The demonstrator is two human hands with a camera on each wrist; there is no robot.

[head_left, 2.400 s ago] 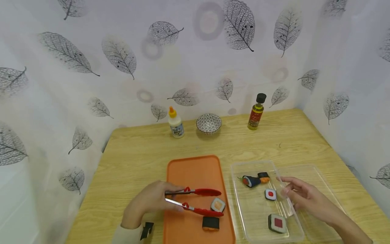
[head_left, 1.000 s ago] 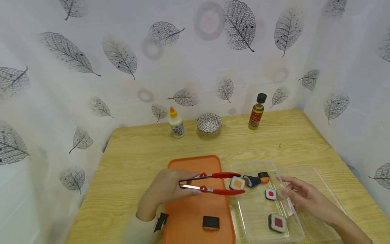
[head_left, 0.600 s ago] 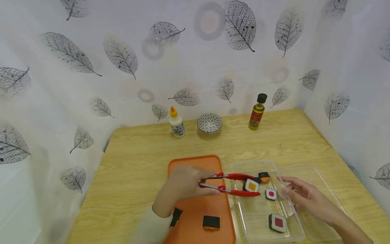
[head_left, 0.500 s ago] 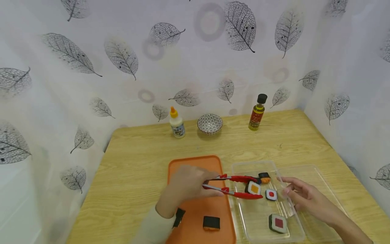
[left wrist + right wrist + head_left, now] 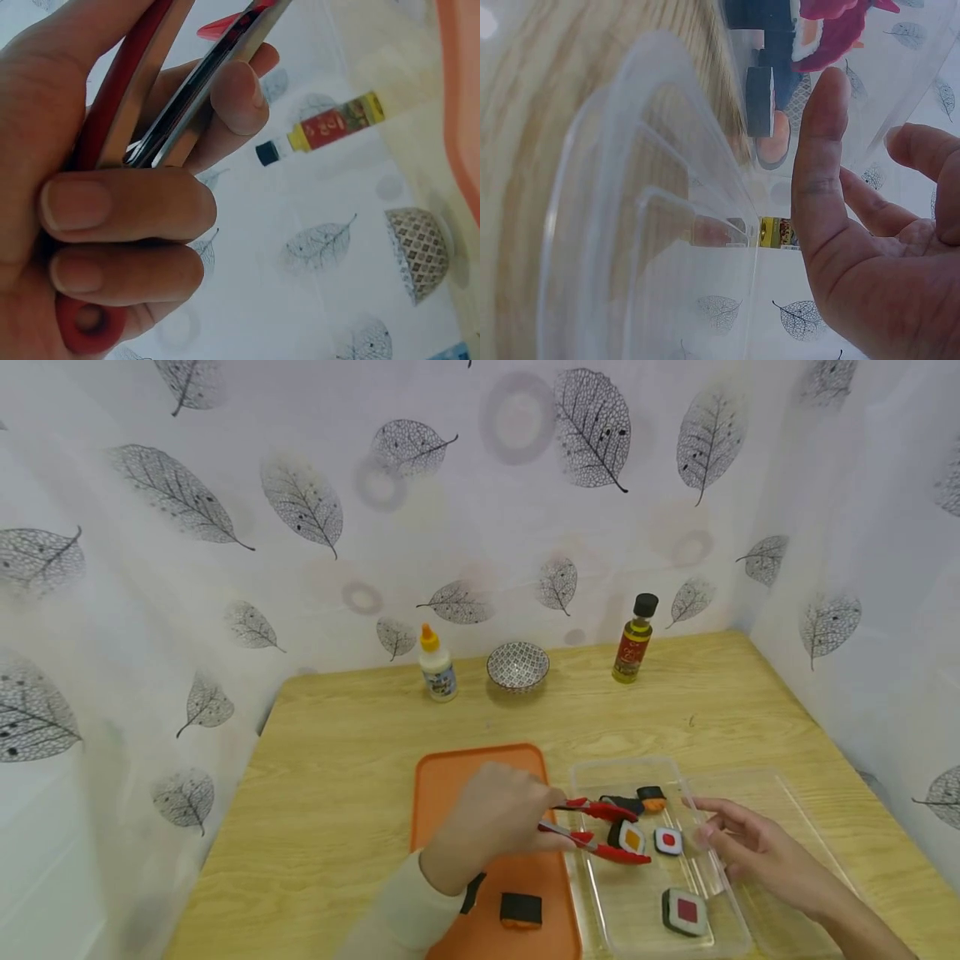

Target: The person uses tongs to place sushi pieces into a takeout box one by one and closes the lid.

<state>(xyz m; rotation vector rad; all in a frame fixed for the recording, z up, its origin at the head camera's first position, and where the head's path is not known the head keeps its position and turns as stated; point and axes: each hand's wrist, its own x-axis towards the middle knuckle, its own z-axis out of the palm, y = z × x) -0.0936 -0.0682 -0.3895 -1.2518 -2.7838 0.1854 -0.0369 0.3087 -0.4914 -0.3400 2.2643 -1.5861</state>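
My left hand grips red-tipped tongs, its fingers wrapped round the handles in the left wrist view. The tong tips are spread over the clear plastic container. Between them sits a toy sushi roll with a yellow-orange centre, tilted. Close by in the container lie a dark cone-shaped hand roll, a black-and-orange sushi piece, a small red-centred roll and a larger maroon-centred roll. My right hand rests at the container's right wall, thumb and forefinger extended.
An orange tray left of the container bears a black-topped sushi piece. A clear lid lies under my right hand. Along the back stand a white glue bottle, a patterned bowl and an oil bottle.
My left hand has carried the yellow-centred roll in the tongs from the orange tray rightward into the container. The tong tips now stand slightly wider and lower. My right hand stays in place.
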